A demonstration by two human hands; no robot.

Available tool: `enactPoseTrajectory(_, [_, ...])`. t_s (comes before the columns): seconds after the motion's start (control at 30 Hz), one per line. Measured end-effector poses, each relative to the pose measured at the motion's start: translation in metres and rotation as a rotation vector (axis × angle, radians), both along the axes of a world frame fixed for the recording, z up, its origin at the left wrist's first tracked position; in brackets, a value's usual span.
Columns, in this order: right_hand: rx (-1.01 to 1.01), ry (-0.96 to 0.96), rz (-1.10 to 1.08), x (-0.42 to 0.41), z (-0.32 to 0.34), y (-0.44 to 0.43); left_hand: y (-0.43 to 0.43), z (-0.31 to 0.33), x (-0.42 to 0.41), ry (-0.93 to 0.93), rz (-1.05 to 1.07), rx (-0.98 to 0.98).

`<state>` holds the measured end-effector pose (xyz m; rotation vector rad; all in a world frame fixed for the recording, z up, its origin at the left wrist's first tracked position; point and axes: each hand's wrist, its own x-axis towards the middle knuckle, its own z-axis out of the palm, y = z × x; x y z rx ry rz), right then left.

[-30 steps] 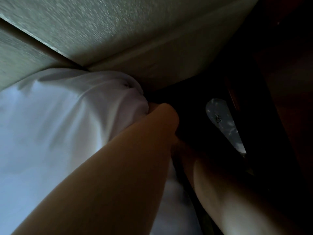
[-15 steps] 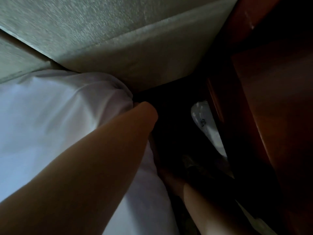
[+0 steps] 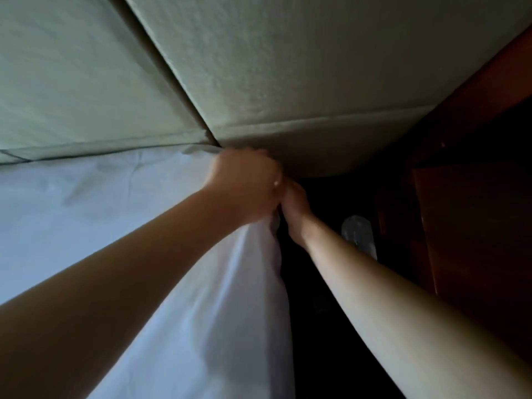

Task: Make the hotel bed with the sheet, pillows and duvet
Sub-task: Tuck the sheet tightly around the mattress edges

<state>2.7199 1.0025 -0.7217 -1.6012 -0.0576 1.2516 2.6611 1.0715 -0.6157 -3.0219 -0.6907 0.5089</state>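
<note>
Reaching in from the near edge, both bare forearms run toward the far corner of the bed, where the white fabric sheet (image 3: pixel 86 226) covers the mattress on the left and falls over its right side in a loose vertical fold.

The left hand (image 3: pixel 247 182) sits on top of that corner, its fingers curled down into the bunched cloth, gripping it right against the headboard. The right hand (image 3: pixel 295 210) is just below and to the right, touching the left one, down in the dark gap beside the mattress. Its fingers are hidden, so I cannot tell whether it holds any cloth.

This looks like the corner tuck, an early step, with no pillows or duvet in view. To do it well, the top hand should pull the cloth taut toward the corner while the lower one feeds the hanging fold under the mattress, smoothing the creases near the far edge first.

Right of the arms, low in the gap, lies a pale patterned object (image 3: pixel 358 234), too dim to identify. Farther right stands a dark reddish wooden bedside cabinet (image 3: pixel 475 226). Beyond the hands rises the grey-green padded fabric headboard (image 3: pixel 288 67), with the seam between its panels (image 3: pixel 178 82) ending at the corner.
</note>
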Motion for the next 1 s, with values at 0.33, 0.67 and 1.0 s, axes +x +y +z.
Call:
enactPoseTrajectory(0.33, [-0.115,-0.185,0.602,0.026,0.007,0.071,0.079,-0.026,-0.030,0.111,0.502,-0.205])
enactPoseTrajectory(0.67, [-0.198,-0.221,0.608,0.018,0.016,0.078,0.052,-0.023,-0.048,-0.291,0.541,-0.038])
enactPoseTrajectory(1.0, [-0.222,-0.663,1.139,-0.051,0.071,0.144,0.053,-0.024,-0.105,-0.263,0.945,0.133])
